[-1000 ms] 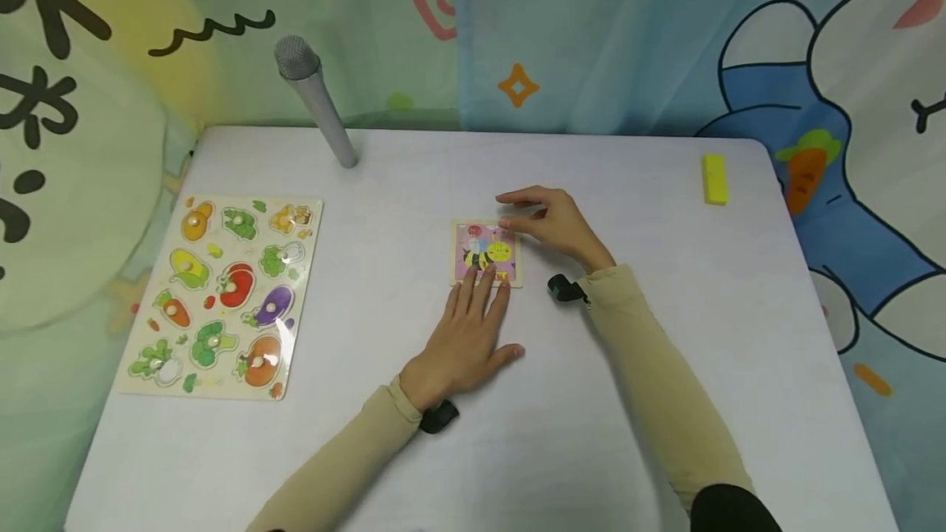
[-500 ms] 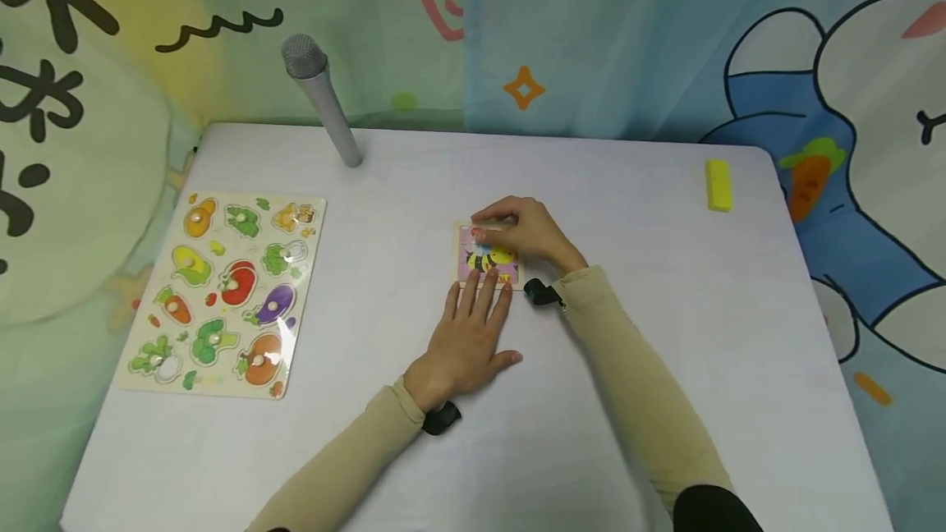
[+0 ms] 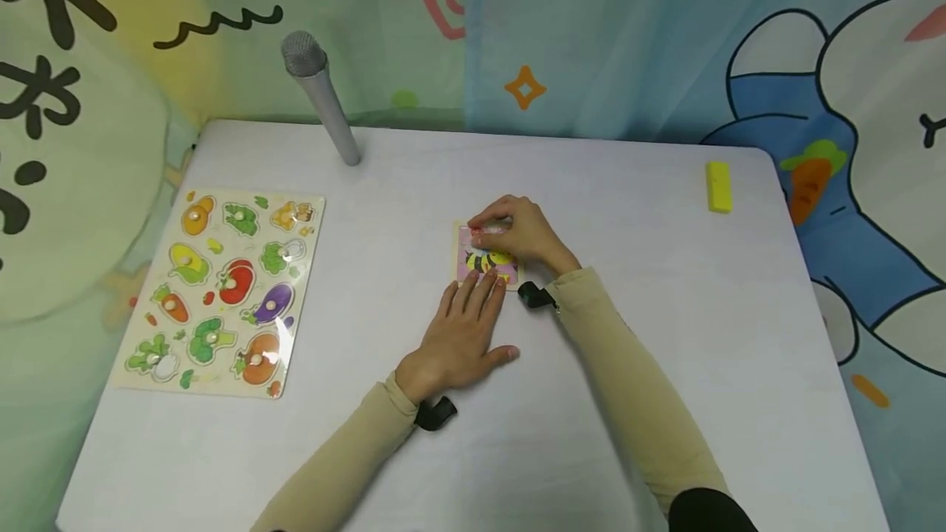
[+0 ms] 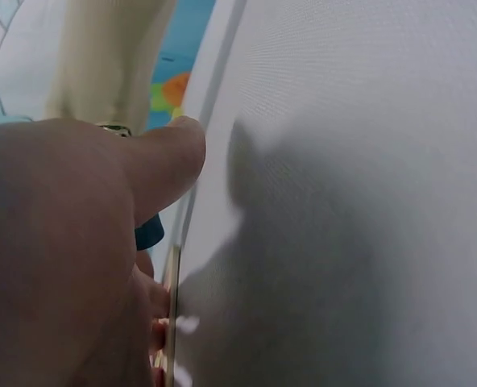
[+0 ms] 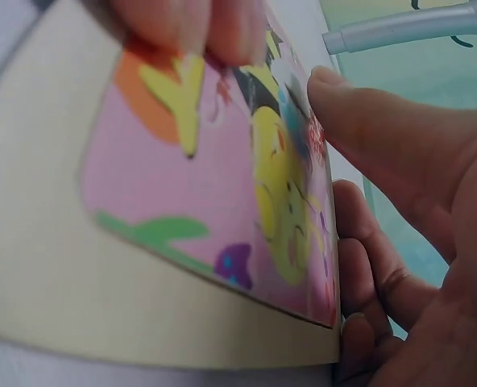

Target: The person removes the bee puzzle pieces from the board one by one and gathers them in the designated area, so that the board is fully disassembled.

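Note:
A small square bee puzzle (image 3: 479, 259), pink with a yellow and black bee in a pale wooden frame, lies at the middle of the table. My left hand (image 3: 454, 351) lies flat with straight fingers, their tips on the puzzle's near edge. From the right, my right hand (image 3: 523, 232) reaches over the far edge and pinches at the puzzle's upper left with thumb and forefinger. In the right wrist view, the thumb (image 5: 367, 113) is at the picture's far side and other fingers curl beside the frame. The forefinger's contact is hidden there.
A vegetable peg puzzle board (image 3: 222, 294) lies on the left of the white table (image 3: 591, 450). Behind it a grey microphone (image 3: 323, 97) stands tilted near the far edge. A yellow block (image 3: 718, 187) sits at the far right. A printed curtain (image 3: 628, 39) hangs behind.
My right hand has moved left over the puzzle, from its upper right corner to its upper left, and its thumb and forefinger have closed together. The left hand has stayed on the near edge.

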### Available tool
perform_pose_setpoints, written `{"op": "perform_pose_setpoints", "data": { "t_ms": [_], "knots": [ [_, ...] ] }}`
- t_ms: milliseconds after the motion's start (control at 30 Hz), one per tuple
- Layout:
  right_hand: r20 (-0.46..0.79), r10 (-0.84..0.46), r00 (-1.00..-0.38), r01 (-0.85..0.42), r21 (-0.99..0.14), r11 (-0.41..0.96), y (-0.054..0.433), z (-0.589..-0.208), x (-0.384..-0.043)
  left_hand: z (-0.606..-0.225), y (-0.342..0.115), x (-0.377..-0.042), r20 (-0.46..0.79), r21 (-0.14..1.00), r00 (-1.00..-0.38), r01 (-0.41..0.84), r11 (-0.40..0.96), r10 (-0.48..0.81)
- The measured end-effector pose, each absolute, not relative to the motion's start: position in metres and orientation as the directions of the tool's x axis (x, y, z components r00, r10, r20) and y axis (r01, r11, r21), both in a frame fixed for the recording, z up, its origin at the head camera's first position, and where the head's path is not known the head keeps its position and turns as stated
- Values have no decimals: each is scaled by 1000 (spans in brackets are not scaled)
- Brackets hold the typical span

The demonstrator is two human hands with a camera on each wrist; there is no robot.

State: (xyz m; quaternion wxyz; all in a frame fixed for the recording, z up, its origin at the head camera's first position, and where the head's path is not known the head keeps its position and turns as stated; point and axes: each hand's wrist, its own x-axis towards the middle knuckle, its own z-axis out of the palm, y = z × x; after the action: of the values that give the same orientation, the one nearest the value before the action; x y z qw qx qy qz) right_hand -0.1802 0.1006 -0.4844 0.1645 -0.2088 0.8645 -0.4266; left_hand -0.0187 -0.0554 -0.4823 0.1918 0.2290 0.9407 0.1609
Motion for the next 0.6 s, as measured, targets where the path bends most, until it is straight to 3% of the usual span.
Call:
{"op": "perform_pose_setpoints", "data": {
  "t_ms": [600],
  "knots": [
    [-144,-517,-844,-239,-762,602,99,-482,-180,-489,-54,-13,-215,377,-846,390,840,489]
  ]
}}
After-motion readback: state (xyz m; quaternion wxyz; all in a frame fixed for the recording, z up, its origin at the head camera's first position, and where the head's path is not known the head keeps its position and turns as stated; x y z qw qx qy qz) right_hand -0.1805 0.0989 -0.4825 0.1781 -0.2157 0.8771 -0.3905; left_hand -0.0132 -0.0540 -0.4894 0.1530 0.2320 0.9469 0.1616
